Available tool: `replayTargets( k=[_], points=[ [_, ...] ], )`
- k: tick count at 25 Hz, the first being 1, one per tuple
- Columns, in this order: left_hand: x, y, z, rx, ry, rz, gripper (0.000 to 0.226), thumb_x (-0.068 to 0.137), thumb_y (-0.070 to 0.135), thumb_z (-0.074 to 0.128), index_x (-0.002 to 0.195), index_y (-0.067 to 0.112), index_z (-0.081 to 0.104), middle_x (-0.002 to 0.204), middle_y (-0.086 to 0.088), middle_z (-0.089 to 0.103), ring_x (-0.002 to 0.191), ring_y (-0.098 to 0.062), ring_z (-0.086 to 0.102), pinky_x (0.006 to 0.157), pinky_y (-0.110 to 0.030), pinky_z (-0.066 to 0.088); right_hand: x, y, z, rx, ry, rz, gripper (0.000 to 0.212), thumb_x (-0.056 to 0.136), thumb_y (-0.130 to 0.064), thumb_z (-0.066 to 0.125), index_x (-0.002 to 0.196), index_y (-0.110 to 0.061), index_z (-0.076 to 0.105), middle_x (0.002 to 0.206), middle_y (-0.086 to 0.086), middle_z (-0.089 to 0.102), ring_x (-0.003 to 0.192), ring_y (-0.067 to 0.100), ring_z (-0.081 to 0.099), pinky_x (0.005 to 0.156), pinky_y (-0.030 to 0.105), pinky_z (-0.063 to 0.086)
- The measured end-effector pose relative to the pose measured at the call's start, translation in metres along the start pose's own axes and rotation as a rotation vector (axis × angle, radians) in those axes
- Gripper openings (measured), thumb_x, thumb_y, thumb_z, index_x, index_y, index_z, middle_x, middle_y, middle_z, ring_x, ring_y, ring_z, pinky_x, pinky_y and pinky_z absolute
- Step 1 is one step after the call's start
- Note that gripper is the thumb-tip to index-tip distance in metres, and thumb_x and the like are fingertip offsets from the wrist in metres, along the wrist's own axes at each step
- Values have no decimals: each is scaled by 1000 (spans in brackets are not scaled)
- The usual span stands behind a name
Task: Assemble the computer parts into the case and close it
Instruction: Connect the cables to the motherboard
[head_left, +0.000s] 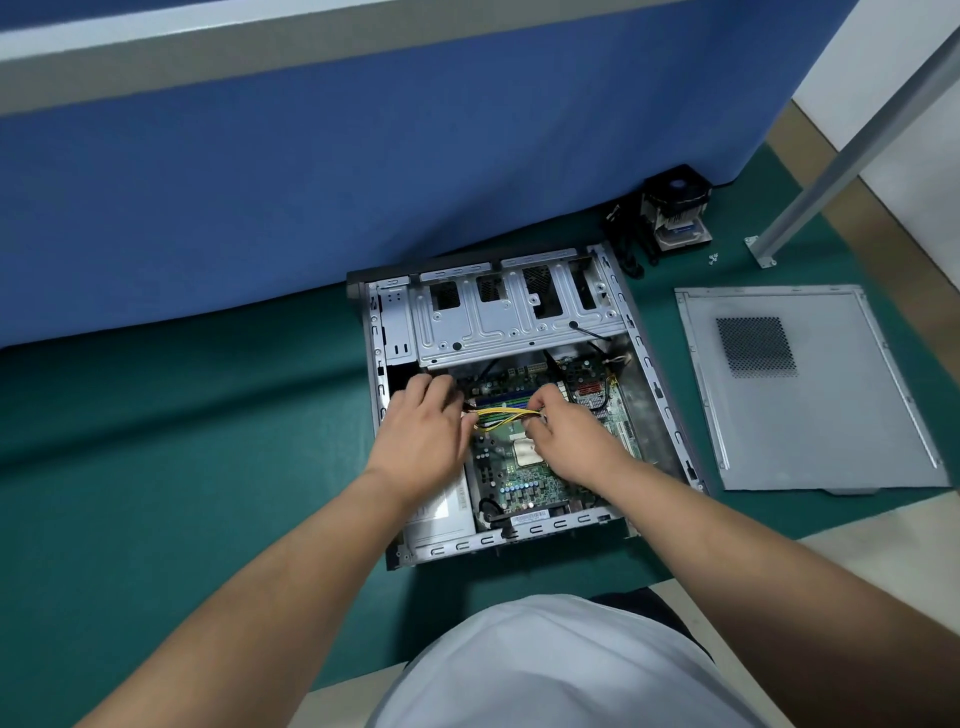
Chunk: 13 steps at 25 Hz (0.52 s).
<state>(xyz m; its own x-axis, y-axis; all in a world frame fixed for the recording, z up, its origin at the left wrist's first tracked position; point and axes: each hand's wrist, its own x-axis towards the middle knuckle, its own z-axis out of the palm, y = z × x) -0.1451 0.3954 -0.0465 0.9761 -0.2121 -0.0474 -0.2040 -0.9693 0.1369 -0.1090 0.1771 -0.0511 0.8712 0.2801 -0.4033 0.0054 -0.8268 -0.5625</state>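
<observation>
Routing of the yellow cable bundle (506, 414) is judged to be in hand. The bundle is stretched across the circuit board (524, 480) inside the open case (639, 364), its long axis running from 9 to 3 o'clock. Its 3 o'clock end is pinched by the right hand (569, 434). The left hand (423, 434) is curled at the 9 o'clock end; whether a grip is closed there cannot be told. The side panel (810, 415) lies on the floor mat (182, 441) at 3 o'clock of the case.

A green mat (156, 441) covered the beige floor (883, 561). Behind it stood a blue partition (363, 156), and a grey metal post (841, 150) rose at right.
</observation>
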Motion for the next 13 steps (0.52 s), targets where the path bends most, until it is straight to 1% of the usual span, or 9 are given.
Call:
replayTargets(
  k=[2,4,5,7,8,9,10,12,13],
  points=[
    [1,0,0,-63,-7,52,44,107,39,38,130,11,63,125,-5,59,111,-28,53,92,-43,48,-1,-2,0,28,14,-9,15,106,-29,49,116,-18,47,82,5,68,69,22,65,62,40,54],
    [2,4,-1,-140,-28,102,41,106,37,45,137,15,59,129,-3,61,115,-27,57,96,-43,49,-2,-3,-1,51,53,-24,13,105,-30,51,112,-18,50,84,5,69,74,24,68,68,41,56],
    [3,6,-1,-153,-44,114,39,105,38,48,137,18,57,131,-1,62,118,-24,58,97,-42,49,-1,-4,-1,57,84,-36,13,105,-31,52,111,-19,52,83,4,69,73,21,68,66,39,55],
    [7,10,-2,-175,-76,75,38,103,40,52,137,23,56,129,3,64,117,-21,59,98,-40,48,0,-6,-2,91,137,-66,14,105,-32,53,108,-19,58,83,-2,67,68,12,67,60,34,52],
    [10,11,-2,-208,-82,33,39,103,39,54,139,23,55,126,3,65,116,-22,59,97,-40,48,1,-6,-3,129,147,-80,16,105,-32,53,109,-19,62,87,-4,65,67,7,67,62,34,53],
    [12,12,-2,-252,-81,-10,41,103,37,56,141,24,54,123,3,66,114,-23,58,96,-40,49,2,-7,-3,158,147,-96,18,106,-31,53,113,-19,65,93,-3,64,70,5,67,67,34,56],
    [15,11,-2,-293,-81,-44,41,103,36,58,141,24,56,120,3,66,113,-23,56,94,-39,49,3,-7,-4,162,148,-118,22,106,-30,54,117,-19,68,100,-2,63,76,8,67,76,34,57],
    [17,9,0,-361,-76,-91,33,101,36,62,132,24,65,110,3,66,107,-22,53,87,-34,47,4,-6,-4,96,174,-162,28,105,-29,55,126,-20,70,111,-2,60,92,14,62,88,30,51],
    [18,7,0,-392,-64,-115,27,100,37,64,122,22,70,104,3,65,103,-21,53,83,-33,45,4,-6,-5,58,204,-178,30,104,-30,56,130,-21,69,113,-4,57,97,14,59,90,28,49]
  ],
)
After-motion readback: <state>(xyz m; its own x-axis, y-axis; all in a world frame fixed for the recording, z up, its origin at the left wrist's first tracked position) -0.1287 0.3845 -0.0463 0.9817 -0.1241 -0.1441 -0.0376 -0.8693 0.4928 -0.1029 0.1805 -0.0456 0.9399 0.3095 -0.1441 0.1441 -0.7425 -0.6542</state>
